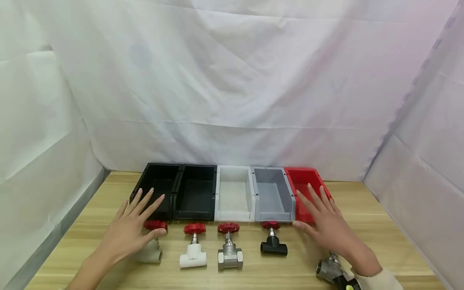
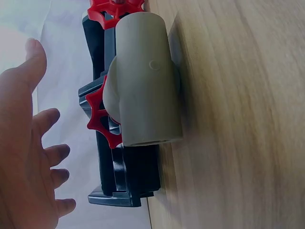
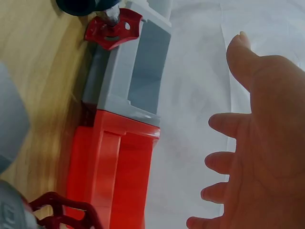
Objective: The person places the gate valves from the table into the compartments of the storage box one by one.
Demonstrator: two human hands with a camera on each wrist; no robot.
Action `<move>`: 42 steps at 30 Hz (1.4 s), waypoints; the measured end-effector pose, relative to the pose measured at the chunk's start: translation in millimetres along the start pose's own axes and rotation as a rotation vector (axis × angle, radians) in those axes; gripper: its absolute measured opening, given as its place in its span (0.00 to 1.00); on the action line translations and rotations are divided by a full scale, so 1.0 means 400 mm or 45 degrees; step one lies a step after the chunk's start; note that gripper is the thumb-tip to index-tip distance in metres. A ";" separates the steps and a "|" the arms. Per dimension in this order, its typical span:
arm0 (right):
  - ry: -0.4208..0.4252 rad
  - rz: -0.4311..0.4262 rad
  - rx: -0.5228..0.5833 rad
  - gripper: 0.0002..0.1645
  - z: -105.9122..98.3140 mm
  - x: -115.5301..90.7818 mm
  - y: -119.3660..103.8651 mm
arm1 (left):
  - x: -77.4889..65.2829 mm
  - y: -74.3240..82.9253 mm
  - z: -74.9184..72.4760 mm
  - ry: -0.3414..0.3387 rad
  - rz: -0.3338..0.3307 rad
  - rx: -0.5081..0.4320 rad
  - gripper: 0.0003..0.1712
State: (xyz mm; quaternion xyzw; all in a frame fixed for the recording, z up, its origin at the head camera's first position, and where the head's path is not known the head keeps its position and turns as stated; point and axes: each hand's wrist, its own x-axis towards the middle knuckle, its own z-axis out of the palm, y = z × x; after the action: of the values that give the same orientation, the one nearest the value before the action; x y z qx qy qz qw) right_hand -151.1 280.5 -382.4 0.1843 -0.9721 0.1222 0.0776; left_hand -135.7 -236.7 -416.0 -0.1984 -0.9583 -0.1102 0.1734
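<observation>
My left hand (image 1: 125, 233) is held with fingers spread over a grey valve (image 1: 150, 254) with a red handwheel, partly hiding it; the left wrist view shows the valve's pipe body (image 2: 148, 81) below the palm. Spread likewise, my right hand (image 1: 328, 225) overlaps the front of the red bin (image 1: 304, 213) in the head view. Close to its wrist lies a metal valve (image 1: 328, 269), partly covered by the arm. Between the hands stand a white valve (image 1: 193, 255), a metal valve (image 1: 230, 257) and a black valve (image 1: 273, 246), each with a red handwheel.
Behind the valves, bins stand side by side: two black bins (image 1: 195, 215) (image 1: 164, 211), a white bin (image 1: 235, 216), a grey bin (image 1: 275, 216) and the red one. White cloth (image 1: 232, 100) hangs around the back and sides of the wooden table (image 1: 369, 225).
</observation>
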 end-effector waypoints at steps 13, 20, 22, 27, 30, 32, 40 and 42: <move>0.018 0.021 0.012 0.54 -0.015 0.031 -0.022 | -0.011 0.011 0.003 0.034 0.017 0.033 0.52; 0.064 0.065 0.099 0.51 -0.002 0.046 -0.051 | -0.009 0.022 -0.002 0.027 0.018 0.027 0.52; 0.086 0.085 0.150 0.50 0.006 0.052 -0.061 | -0.011 0.022 -0.003 0.027 0.018 0.023 0.52; 0.109 0.142 0.246 0.50 0.024 0.066 -0.083 | -0.023 0.025 -0.001 0.036 0.020 -0.004 0.52; 0.105 0.178 0.301 0.49 0.040 0.084 -0.088 | -0.030 0.025 0.001 0.038 0.007 -0.025 0.52; 0.110 0.198 0.330 0.49 0.054 0.099 -0.089 | -0.034 0.026 0.001 0.041 0.002 -0.032 0.51; 0.171 0.319 0.400 0.48 0.092 0.141 -0.096 | -0.053 0.029 -0.004 0.065 0.000 -0.001 0.52; 0.205 0.332 0.422 0.49 0.101 0.147 -0.097 | -0.058 0.027 -0.006 0.070 -0.004 -0.003 0.52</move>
State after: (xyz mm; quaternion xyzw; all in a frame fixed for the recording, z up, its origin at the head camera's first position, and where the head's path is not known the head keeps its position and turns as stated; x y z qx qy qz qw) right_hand -194.8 214.7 -401.6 0.0569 -0.9450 0.3037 0.1069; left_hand -110.5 -235.4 -421.0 -0.1940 -0.9534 -0.1172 0.1992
